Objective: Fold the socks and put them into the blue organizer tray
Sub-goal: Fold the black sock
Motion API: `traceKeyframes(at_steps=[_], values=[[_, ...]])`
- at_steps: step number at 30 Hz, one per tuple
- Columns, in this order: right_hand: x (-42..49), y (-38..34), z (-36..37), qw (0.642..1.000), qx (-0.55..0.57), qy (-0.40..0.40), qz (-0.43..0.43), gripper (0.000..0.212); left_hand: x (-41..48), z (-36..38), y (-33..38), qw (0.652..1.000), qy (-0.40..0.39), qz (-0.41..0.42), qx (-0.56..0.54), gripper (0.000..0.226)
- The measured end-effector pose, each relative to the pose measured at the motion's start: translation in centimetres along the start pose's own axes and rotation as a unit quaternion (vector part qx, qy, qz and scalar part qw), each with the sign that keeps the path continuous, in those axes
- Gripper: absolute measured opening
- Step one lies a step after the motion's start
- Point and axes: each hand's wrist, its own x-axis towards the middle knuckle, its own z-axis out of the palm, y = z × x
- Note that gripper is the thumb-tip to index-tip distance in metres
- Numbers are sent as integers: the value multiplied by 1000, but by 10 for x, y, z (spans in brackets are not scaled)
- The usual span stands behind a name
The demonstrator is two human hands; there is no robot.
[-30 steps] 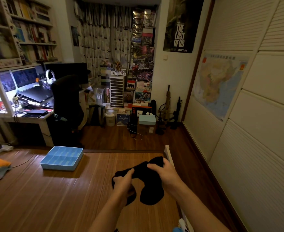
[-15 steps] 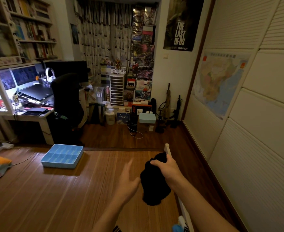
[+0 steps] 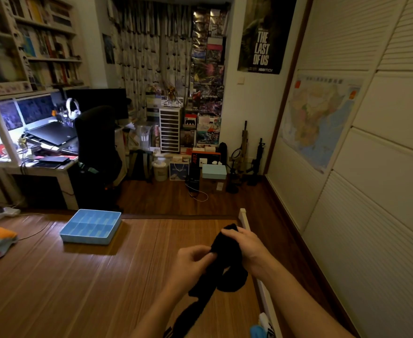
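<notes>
Head view is showing both hands working a pair of black socks (image 3: 221,269) in the air above a wooden mat surface (image 3: 103,289). The right hand (image 3: 245,247) is closing around the upper, bunched part of the dark fabric, fingers curled over its top edge. The left hand (image 3: 191,262) is pinching the near edge of the same bundle between thumb and fingertips, while a long dark tail is hanging down from the hands toward the bottom of the picture. Whether this is one sock or two layered together is hard to tell in the dim light. The blue organizer tray (image 3: 91,226) is sitting on the mat well apart from the hands, off to the left and farther away, and its compartments are looking empty. Judging from this, the folding is only partly done, and carrying the bundle over and tucking it into a compartment is still ahead.
</notes>
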Motion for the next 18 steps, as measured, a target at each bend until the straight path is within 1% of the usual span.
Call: traceKeyframes(at_steps=[2,4,6,8,10,12,14,15,16,18], values=[[-1,1,1,1000,7,-12,-1,25,-1,3,-2,992,36,-58,-104,25],[1,2,-1,1000,19,1,-24,20,-1,2,-4,976,89,-114,-162,26],[4,1,-6,998,24,23,-46,22,2,-5,-9,953,129,-168,-217,25],[7,2,-10,997,43,37,-51,23,5,-12,-10,943,153,-186,-231,27],[7,2,-10,996,42,52,-53,21,8,-16,-10,945,176,-176,-213,29],[7,4,-10,991,-49,85,-88,14,10,-15,-10,945,190,-158,-215,25],[5,8,-8,971,-151,97,-157,6,10,-11,-8,945,196,-135,-226,16],[4,11,-6,958,-187,91,-197,4,11,-9,-6,946,199,-123,-222,19],[3,15,-4,941,-223,88,-238,9,11,-6,-4,951,197,-110,-212,18],[1,22,4,898,-303,75,-309,30,12,-2,-2,959,184,-104,-191,13]])
